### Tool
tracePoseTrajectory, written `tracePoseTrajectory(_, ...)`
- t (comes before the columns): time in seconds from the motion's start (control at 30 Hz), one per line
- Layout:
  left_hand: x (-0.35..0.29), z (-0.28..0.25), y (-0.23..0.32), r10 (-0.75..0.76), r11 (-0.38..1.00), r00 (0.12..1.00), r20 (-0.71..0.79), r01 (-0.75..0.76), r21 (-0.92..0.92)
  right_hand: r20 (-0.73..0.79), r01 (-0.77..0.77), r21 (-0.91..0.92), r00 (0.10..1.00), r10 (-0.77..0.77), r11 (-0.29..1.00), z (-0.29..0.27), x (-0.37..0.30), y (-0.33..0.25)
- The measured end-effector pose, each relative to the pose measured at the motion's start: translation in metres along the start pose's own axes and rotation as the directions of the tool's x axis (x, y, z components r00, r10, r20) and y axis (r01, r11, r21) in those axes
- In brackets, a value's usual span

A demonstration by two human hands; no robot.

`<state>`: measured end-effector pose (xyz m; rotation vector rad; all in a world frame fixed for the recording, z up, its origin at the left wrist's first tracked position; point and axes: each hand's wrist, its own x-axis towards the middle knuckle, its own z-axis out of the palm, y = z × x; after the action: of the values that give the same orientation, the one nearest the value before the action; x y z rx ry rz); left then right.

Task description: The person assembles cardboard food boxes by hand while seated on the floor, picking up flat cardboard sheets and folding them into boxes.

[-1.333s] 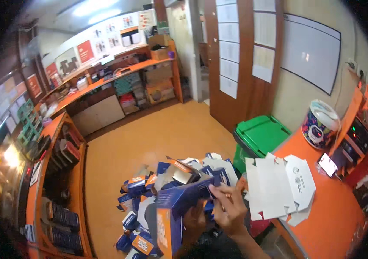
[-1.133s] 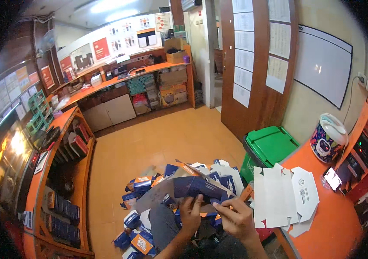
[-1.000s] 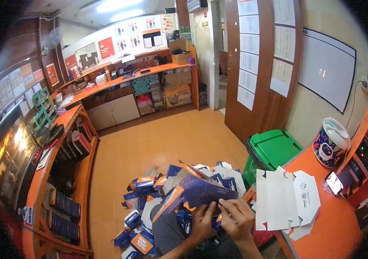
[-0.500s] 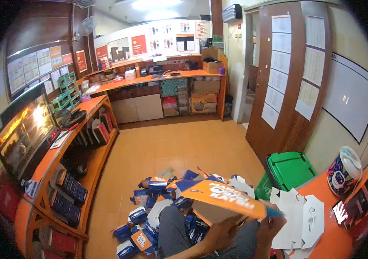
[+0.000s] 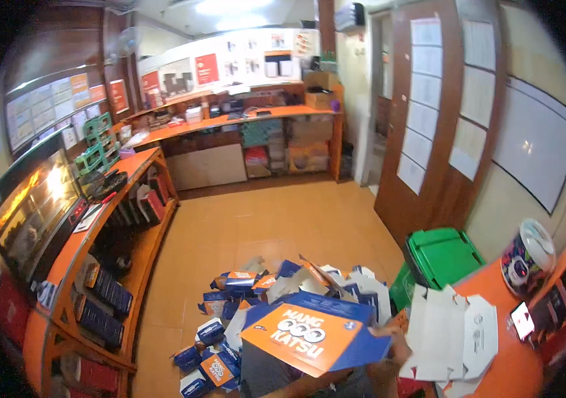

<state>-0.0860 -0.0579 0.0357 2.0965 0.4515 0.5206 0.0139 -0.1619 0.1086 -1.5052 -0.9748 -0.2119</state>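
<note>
An orange and blue cardboard food box [image 5: 303,335] with white lettering is tilted over my lap, its printed orange panel facing up. At its right end, my right hand [image 5: 394,345] grips the blue end flap, fingers closed at the edge. My left hand [image 5: 322,383] reaches under the near edge of the box, where its fingers are hidden. Beyond the box, a pile of small blue and orange boxes [image 5: 220,368] and loose cardboard pieces [image 5: 369,292] spreads over the floor. Unfolded white carton blanks [image 5: 452,335] lie just right of my right hand.
A green lidded bin [image 5: 445,262] stands at the right, beside an orange counter carrying a patterned rice cooker [image 5: 525,262] and a lit phone [image 5: 522,320]. Orange shelving [image 5: 143,282] runs along the left, below a lit glass display case [image 5: 34,205]. A brown door [image 5: 422,126] is at the back right.
The box has turned from a steep tilt to a flatter pose, moving left and nearer, its printed panel now facing up. My left hand has gone mostly out of sight beneath it.
</note>
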Motion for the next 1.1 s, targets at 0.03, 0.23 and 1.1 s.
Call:
tracePoseTrajectory(0.03,0.000,0.000,0.003,0.004,1.000,1.000,-0.010,-0.004,0.026,0.044,0.138,-0.139,0.990,-0.133,0.981,0.006,0.001,0.008)
tracePoseTrajectory(0.23,0.033,-0.009,0.023,0.380,0.777,0.874,-0.304,-0.123,0.617,0.179,0.041,-0.323,0.984,0.019,0.946,-0.023,0.014,0.046)
tracePoseTrajectory(1.1,0.080,0.069,0.101,-0.067,0.272,0.843,0.533,0.529,-0.803,0.359,-0.099,-0.602,0.853,0.380,0.793,-0.136,-0.005,-0.020)
